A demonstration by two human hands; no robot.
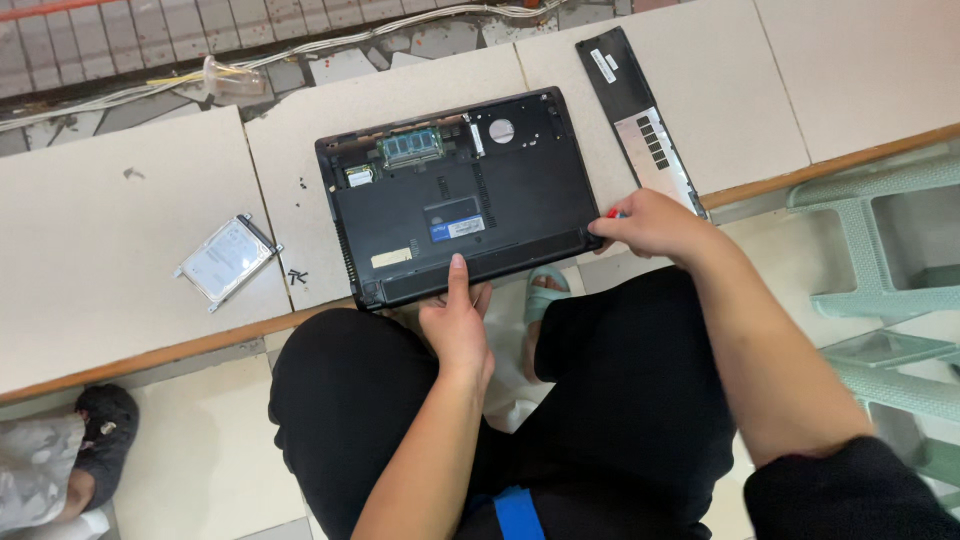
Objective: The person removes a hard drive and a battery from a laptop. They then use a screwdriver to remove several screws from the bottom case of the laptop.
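Blue label [457, 228] — laptop underside [455, 195]

Pale worktop [120, 260], tiled floor [200, 460], green plastic chair [880, 290] alongside.

Soft, even daylight lit the scene brightly, shadows were faint, focus was sharp throughout, and straight edges bowed slightly near the frame's borders.

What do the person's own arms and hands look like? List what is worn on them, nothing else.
Left hand and forearm: bare, no glove, ring, watch or sleeve visible. Right hand and forearm: bare too; a black sleeve covers the upper arm near the frame's lower edge.
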